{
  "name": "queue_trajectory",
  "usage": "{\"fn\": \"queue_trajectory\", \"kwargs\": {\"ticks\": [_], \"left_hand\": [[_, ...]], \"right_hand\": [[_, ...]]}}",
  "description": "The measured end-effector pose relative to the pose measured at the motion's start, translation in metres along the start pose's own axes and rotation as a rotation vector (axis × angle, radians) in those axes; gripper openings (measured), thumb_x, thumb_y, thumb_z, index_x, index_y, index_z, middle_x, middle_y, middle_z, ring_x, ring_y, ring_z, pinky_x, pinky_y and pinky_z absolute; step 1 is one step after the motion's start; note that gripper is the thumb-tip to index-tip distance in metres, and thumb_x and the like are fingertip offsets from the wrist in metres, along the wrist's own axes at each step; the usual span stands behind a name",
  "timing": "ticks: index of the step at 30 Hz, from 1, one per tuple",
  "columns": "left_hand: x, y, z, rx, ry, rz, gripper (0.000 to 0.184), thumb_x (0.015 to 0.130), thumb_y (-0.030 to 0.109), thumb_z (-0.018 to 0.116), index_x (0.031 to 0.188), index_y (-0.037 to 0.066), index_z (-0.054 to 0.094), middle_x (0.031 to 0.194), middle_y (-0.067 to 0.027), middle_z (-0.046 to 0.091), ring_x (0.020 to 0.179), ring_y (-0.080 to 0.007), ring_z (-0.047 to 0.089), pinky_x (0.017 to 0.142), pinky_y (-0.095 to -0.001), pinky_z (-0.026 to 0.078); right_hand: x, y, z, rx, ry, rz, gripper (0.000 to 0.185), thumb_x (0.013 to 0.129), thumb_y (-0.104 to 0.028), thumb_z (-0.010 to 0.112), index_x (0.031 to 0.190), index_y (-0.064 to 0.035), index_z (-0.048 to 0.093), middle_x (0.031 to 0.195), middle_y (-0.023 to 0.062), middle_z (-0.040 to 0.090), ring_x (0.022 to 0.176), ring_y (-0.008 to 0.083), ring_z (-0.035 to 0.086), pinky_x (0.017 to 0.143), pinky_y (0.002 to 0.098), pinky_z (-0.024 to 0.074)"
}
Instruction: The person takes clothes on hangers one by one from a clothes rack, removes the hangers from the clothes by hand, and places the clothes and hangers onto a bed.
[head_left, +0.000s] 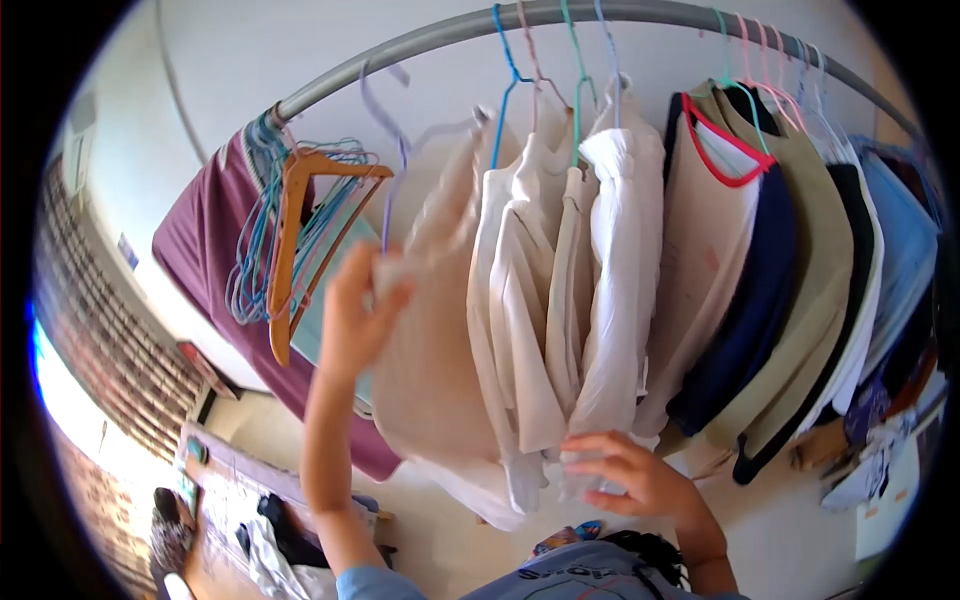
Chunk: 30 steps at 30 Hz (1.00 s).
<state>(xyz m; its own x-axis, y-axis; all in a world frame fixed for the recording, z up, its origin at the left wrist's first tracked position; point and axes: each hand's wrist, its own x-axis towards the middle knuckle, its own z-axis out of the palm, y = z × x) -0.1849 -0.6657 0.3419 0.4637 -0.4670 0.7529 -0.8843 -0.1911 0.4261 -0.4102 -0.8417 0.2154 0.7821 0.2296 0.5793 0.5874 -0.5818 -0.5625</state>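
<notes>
My left hand (362,310) is raised on the left, its fingers closed on the shoulder of a sheer cream garment (425,350). That garment hangs from a purple hanger (388,150), which is blurred near its hook. Lower and to the right, my right hand (630,475) has its fingers spread beside the hem of a white gathered garment (615,260). Whether its fingertips touch the cloth, I cannot tell. Between the two hands hang a cream shirt (525,300) and other pale clothes on blue, pink and green hangers.
A grey metal rail (440,32) curves overhead. Wooden hangers (285,250) and bundled wire hangers (255,260) hang left, by a purple cloth (205,230). Dark, olive and blue clothes (820,240) fill the right. Another person (172,530) is at lower left near a table (220,510).
</notes>
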Motion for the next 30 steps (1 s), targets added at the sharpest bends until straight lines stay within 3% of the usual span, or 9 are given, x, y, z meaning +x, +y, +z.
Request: {"fn": "queue_trajectory", "kwargs": {"ticks": [3, 5, 9, 11, 15, 19, 23, 26, 30], "left_hand": [[-0.082, 0.026, 0.004, 0.249, 0.005, 0.080, 0.022, 0.062, -0.001, 0.058, 0.081, 0.001, 0.048, 0.074, -0.0108, 0.047, 0.061, -0.0250, 0.044, 0.053, -0.0281, 0.036], [-0.129, 0.047, 0.007, 0.370, 0.030, -0.072, 0.020, 0.061, -0.001, 0.059, 0.078, 0.001, 0.048, 0.076, -0.0109, 0.049, 0.065, -0.0294, 0.046, 0.055, -0.0313, 0.038], [-0.210, 0.095, 0.009, 0.569, 0.125, -0.313, 0.017, 0.060, 0.000, 0.059, 0.073, 0.001, 0.049, 0.078, -0.0093, 0.050, 0.070, -0.0266, 0.050, 0.056, -0.0312, 0.041], [-0.238, 0.132, 0.012, 0.776, 0.123, -0.366, 0.017, 0.059, 0.000, 0.060, 0.072, 0.003, 0.049, 0.079, -0.0068, 0.052, 0.073, -0.0234, 0.052, 0.054, -0.0289, 0.042], [-0.294, 0.203, 0.007, 1.008, 0.124, -0.489, 0.016, 0.056, 0.000, 0.058, 0.069, 0.004, 0.050, 0.079, -0.0045, 0.053, 0.075, -0.0201, 0.055, 0.053, -0.0265, 0.045], [-0.334, 0.259, 0.021, 1.095, 0.057, -0.590, 0.009, 0.059, 0.002, 0.056, 0.066, 0.003, 0.051, 0.077, -0.0042, 0.054, 0.075, -0.0176, 0.057, 0.053, -0.0255, 0.047], [-0.376, 0.286, 0.028, 1.171, 0.061, -0.710, 0.005, 0.063, 0.003, 0.056, 0.068, 0.002, 0.054, 0.078, -0.0052, 0.055, 0.075, -0.0164, 0.057, 0.051, -0.0235, 0.046], [-0.408, 0.301, 0.015, 1.333, 0.020, -0.810, 0.010, 0.065, 0.004, 0.056, 0.074, 0.002, 0.057, 0.082, -0.0053, 0.055, 0.075, -0.0167, 0.056, 0.050, -0.0232, 0.046], [-0.429, 0.306, -0.028, 1.477, -0.054, -0.848, 0.012, 0.064, 0.006, 0.056, 0.075, 0.003, 0.057, 0.084, -0.0051, 0.055, 0.073, -0.0158, 0.055, 0.054, -0.0232, 0.045]], "right_hand": [[-0.005, -0.008, -0.022, 0.162, -0.209, -0.010, 0.034, 0.072, -0.016, 0.057, 0.102, -0.0031, 0.049, 0.113, 0.0099, 0.042, 0.090, 0.0228, 0.045, 0.074, 0.0292, 0.0378], [-0.007, -0.006, -0.035, 0.209, -0.322, -0.067, 0.035, 0.072, -0.017, 0.058, 0.103, -0.0023, 0.048, 0.114, 0.0108, 0.041, 0.090, 0.0240, 0.046, 0.075, 0.0298, 0.0387], [-0.003, 0.002, -0.032, 0.429, -0.478, -0.208, 0.033, 0.073, -0.018, 0.057, 0.100, -0.0016, 0.050, 0.115, 0.0177, 0.040, 0.100, 0.0283, 0.044, 0.081, 0.0336, 0.0372], [0.004, 0.003, -0.013, 0.390, -0.367, -0.367, 0.039, 0.071, -0.018, 0.059, 0.103, 0.0000, 0.046, 0.115, 0.0178, 0.038, 0.098, 0.0299, 0.044, 0.081, 0.0348, 0.0374], [0.016, -0.017, 0.046, 0.297, -0.249, -0.385, 0.049, 0.068, -0.023, 0.062, 0.105, 0.0026, 0.043, 0.113, 0.0213, 0.037, 0.105, 0.0338, 0.038, 0.086, 0.0371, 0.0324], [0.033, -0.060, 0.095, 0.562, -0.310, -0.426, 0.047, 0.067, -0.027, 0.062, 0.102, 0.0003, 0.046, 0.112, 0.0201, 0.038, 0.106, 0.0331, 0.036, 0.087, 0.0393, 0.0301], [0.021, -0.106, 0.154, 0.910, -0.671, -0.656, 0.028, 0.073, -0.032, 0.054, 0.076, -0.0040, 0.053, 0.106, 0.0135, 0.043, 0.106, 0.0307, 0.037, 0.089, 0.0455, 0.0247], [0.019, -0.139, 0.195, 0.737, -0.599, -0.821, 0.032, 0.078, -0.027, 0.047, 0.055, -0.0052, 0.043, 0.092, 0.0067, 0.051, 0.101, 0.0265, 0.044, 0.087, 0.0542, 0.0201], [0.031, -0.177, 0.260, 0.778, -0.528, -0.875, 0.032, 0.078, -0.028, 0.046, 0.055, -0.0060, 0.042, 0.086, 0.0059, 0.053, 0.095, 0.0246, 0.049, 0.089, 0.0522, 0.0186]]}}
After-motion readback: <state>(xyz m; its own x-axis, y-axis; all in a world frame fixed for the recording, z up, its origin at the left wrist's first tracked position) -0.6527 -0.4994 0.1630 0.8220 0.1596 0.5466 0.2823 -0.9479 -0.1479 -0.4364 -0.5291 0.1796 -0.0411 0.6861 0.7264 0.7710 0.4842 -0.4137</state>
